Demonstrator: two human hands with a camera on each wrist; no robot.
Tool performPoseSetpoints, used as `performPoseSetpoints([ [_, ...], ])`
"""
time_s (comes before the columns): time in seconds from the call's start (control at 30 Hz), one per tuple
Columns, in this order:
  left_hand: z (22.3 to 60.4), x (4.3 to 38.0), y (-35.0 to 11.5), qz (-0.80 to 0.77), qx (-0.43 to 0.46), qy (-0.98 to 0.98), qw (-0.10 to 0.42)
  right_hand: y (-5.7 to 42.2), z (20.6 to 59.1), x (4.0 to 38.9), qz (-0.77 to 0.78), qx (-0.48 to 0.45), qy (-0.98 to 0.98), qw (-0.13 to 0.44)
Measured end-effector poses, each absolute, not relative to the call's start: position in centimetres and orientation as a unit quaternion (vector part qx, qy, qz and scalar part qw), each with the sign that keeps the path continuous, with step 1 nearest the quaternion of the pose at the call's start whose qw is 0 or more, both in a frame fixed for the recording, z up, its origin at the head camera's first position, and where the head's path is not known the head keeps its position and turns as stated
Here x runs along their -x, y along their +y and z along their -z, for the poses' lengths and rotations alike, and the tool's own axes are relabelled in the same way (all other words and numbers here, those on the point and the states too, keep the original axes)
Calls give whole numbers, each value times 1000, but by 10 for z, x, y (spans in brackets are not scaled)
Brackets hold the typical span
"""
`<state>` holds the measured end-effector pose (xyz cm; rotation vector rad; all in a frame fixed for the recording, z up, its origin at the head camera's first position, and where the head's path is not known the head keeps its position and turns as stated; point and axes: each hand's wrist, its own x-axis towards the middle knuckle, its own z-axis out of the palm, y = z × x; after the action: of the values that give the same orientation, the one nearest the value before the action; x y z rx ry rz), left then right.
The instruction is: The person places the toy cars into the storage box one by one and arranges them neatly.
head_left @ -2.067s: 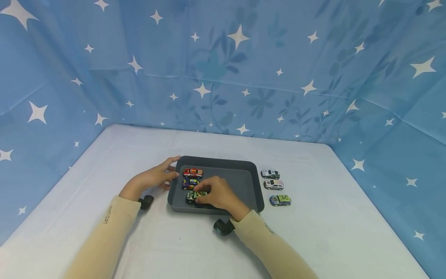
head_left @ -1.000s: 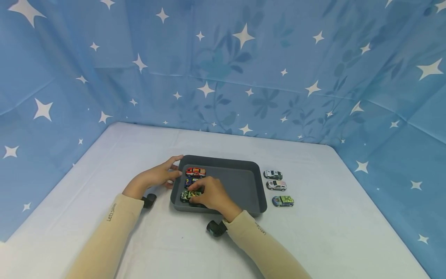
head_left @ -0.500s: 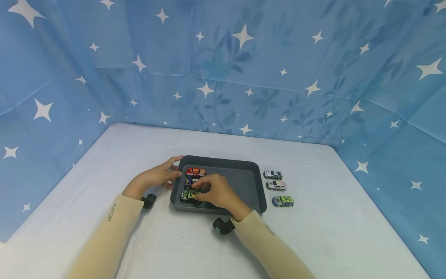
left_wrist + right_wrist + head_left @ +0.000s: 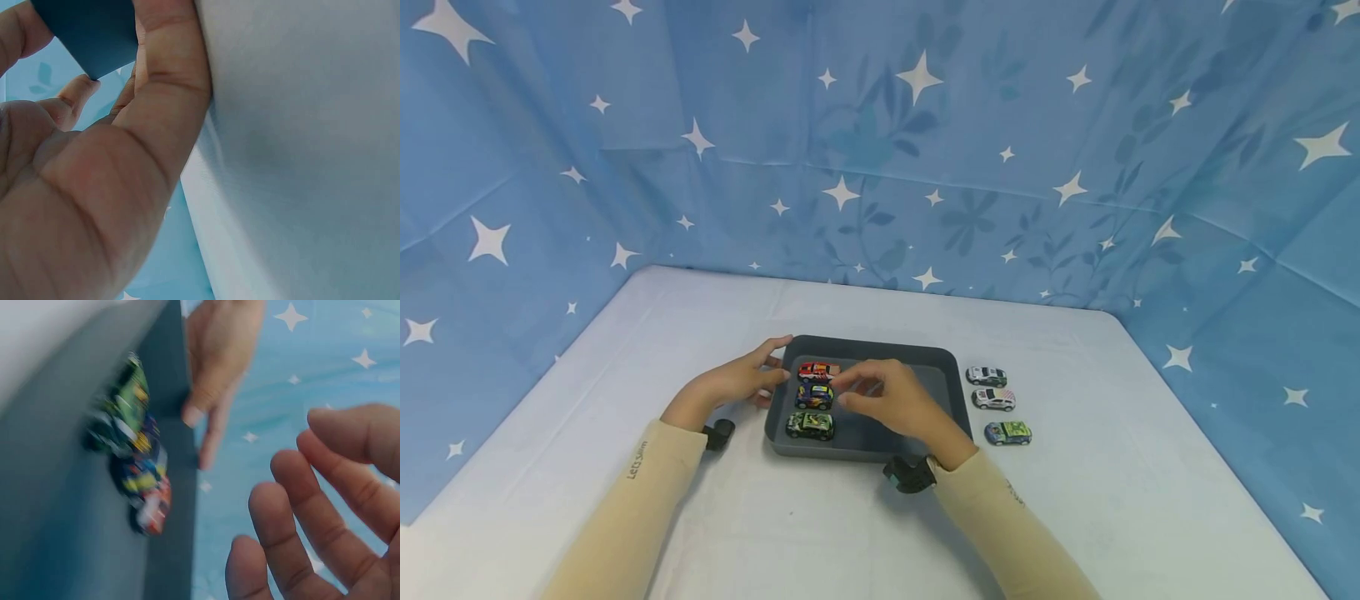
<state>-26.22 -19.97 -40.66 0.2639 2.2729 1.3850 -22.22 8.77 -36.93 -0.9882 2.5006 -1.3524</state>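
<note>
A dark grey tray [image 4: 925, 357] lies on the table. At its left end my left hand [image 4: 737, 379] grips the rim, thumb over the edge and fingers outside; the tray's corner [image 4: 94, 37] shows between the digits in the left wrist view. A red toy car [image 4: 817, 372], a dark blue toy car [image 4: 815, 397] and a green-black toy car [image 4: 809, 426] stand in a column inside the tray's left part. My right hand [image 4: 898, 400] hovers over the tray just right of the blue car, fingers loosely bent, nothing in them. The right wrist view shows the cars blurred.
Right of the tray, on the white cloth [image 4: 1112, 433], stand a white and green toy car [image 4: 986, 377], a white toy car [image 4: 993, 399] and a blue and yellow-green toy car [image 4: 1008, 432]. A starry blue curtain [image 4: 880, 225] surrounds the table.
My right hand has let go of the green-black car and moved up and to the right, uncovering the blue car. The left hand stays at the tray's left end.
</note>
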Motion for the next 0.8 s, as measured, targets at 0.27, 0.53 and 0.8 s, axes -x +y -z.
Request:
performPoseSetpoints([
  [0.27,408,262,-200,-502,-97,828,229,118,348,228,486,331,808,34],
  [0.53,406,261,-199,-497,-93,832,228,147,337,236,509,290,810,10],
  [0.8,407,261,-199,-501,-95,829,229,174,341,247,496,270,825,-7],
])
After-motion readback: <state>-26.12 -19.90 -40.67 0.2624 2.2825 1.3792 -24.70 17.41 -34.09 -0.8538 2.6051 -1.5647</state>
